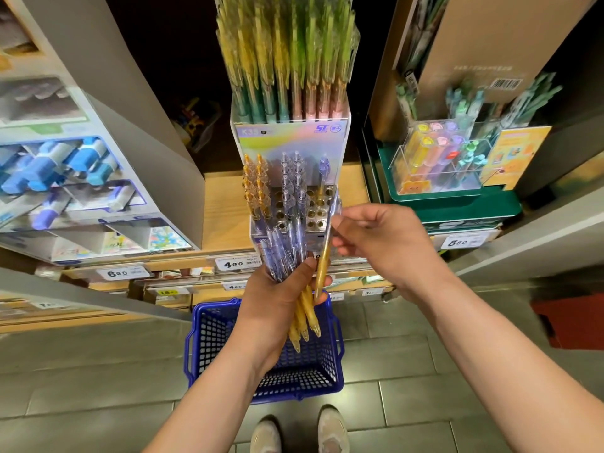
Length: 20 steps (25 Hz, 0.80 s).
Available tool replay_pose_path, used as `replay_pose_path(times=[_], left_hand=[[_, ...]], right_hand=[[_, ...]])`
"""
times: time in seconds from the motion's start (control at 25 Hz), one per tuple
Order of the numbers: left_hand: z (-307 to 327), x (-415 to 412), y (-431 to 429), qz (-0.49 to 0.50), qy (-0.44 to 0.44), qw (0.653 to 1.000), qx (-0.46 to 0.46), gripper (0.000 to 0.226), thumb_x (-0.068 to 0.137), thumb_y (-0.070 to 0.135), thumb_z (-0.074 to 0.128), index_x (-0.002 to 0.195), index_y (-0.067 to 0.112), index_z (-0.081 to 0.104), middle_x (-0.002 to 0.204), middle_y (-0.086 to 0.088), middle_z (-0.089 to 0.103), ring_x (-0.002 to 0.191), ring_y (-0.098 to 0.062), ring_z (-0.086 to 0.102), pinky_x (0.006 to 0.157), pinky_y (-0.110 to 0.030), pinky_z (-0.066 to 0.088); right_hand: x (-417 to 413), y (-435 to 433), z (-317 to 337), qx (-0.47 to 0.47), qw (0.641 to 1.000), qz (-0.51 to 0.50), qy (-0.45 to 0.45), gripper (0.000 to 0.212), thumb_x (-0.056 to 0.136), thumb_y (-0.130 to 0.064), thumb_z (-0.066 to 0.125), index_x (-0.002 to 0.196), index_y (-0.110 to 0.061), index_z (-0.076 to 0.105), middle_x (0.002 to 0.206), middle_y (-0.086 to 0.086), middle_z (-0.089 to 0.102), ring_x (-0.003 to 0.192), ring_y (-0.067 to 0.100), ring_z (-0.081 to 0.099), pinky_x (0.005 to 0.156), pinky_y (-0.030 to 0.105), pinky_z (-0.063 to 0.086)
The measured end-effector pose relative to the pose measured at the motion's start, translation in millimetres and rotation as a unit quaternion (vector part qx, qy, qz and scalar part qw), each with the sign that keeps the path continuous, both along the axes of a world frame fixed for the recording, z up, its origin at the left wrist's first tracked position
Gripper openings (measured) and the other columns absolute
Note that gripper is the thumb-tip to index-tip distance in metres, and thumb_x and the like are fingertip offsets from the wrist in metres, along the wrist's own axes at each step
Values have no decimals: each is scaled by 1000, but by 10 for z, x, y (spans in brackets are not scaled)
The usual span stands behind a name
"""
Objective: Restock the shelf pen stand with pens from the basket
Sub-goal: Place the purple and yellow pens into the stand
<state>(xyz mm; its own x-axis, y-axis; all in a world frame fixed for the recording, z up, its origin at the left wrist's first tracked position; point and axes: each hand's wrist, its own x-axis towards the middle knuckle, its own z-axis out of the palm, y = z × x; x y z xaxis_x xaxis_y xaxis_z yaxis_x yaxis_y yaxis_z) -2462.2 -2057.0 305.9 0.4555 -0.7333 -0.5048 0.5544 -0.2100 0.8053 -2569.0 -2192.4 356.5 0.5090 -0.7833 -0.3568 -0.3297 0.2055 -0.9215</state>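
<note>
A clear tiered pen stand (322, 204) sits on the wooden shelf, with yellow and purple pens in its left rows and several bare holes at its right. My left hand (277, 299) is shut on a bundle of pens (287, 256), purple ends up and yellow barrels pointing down. My right hand (379, 243) pinches one yellow pen (323, 259) by its upper end, beside the bundle and just in front of the stand. A blue plastic basket (323, 377) stands on the floor below my hands; its visible inside holds nothing I can see.
A white display of blue and purple markers (65, 171) stands at left. A green tray with a clear box of pastel pens (447, 165) is at right. Price tags (233, 263) line the shelf edge. My shoes (331, 429) are behind the basket on grey tiles.
</note>
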Motion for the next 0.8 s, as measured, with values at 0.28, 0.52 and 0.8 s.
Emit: replay_pose_path(times=[0.28, 0.52, 0.8], left_hand=[[54, 3, 17, -23, 23, 999, -20, 38, 85, 26, 71, 118, 7, 67, 107, -12, 79, 85, -20, 77, 64, -26, 60], [34, -36, 9, -24, 20, 999, -19, 43, 83, 29, 72, 119, 6, 67, 106, -10, 79, 84, -19, 77, 66, -26, 60], [12, -40, 45, -13, 28, 999, -11, 38, 83, 28, 72, 114, 8, 70, 105, -11, 79, 81, -18, 76, 65, -26, 60]], right_hand=[[211, -531, 308, -259, 956, -133, -38, 15, 92, -22, 71, 79, -30, 69, 70, -7, 74, 69, 8, 73, 73, 35, 63], [311, -553, 87, -370, 925, -90, 9, 2, 93, -25, 70, 94, -26, 72, 82, -14, 73, 79, 0, 71, 78, 31, 61], [289, -511, -164, -394, 914, -41, 91, 1, 93, -25, 71, 93, -23, 71, 74, -18, 64, 75, -2, 66, 68, 2, 46]])
